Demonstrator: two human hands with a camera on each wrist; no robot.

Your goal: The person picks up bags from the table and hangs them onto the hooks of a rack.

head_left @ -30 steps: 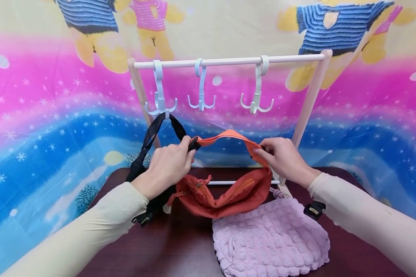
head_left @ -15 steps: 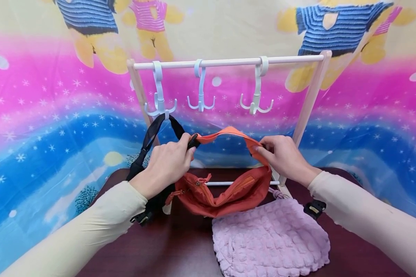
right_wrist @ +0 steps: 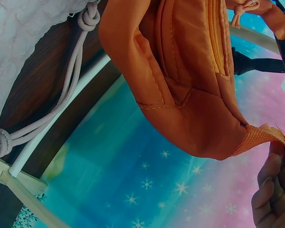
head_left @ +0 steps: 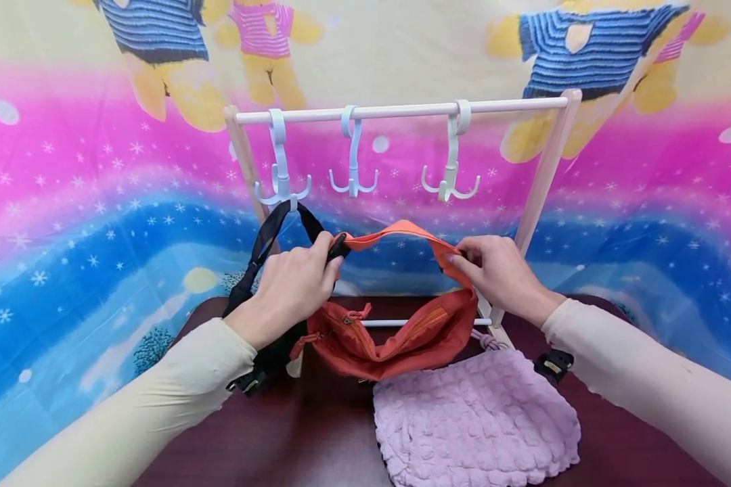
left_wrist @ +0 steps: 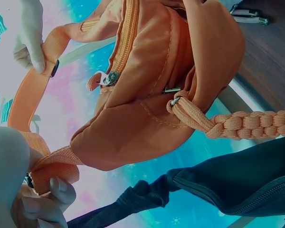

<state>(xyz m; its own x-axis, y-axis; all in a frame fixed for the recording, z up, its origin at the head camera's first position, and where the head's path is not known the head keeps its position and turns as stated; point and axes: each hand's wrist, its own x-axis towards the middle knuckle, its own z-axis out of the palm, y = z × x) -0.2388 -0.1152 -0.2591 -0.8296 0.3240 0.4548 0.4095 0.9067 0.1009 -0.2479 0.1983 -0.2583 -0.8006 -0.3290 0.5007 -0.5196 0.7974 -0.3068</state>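
Strap (head_left: pixel 405 227) of an orange bag (head_left: pixel 396 348) arches between two hands held well apart, each clamped on its own stretch of webbing. The left hand (head_left: pixel 292 287) grips it beside a black buckle (head_left: pixel 339 247); the right hand (head_left: pixel 496 270) pinches the other side between thumb and fingers. The bag hangs below and between them, sagging at its middle, in front of a rack (head_left: pixel 402 109) (whether it touches the table (head_left: pixel 268 439), one cannot tell). A braided cord (left_wrist: pixel 254 125) shows on it in the left wrist view. On the rack's rail hang three hooks: a left hook (head_left: pixel 282 182), carrying a black bag (left_wrist: pixel 242 185) by its strap, a middle hook (head_left: pixel 354 162) and a right hook (head_left: pixel 451 162). A pink puckered pouch (head_left: pixel 475 419) lies near right on the table.
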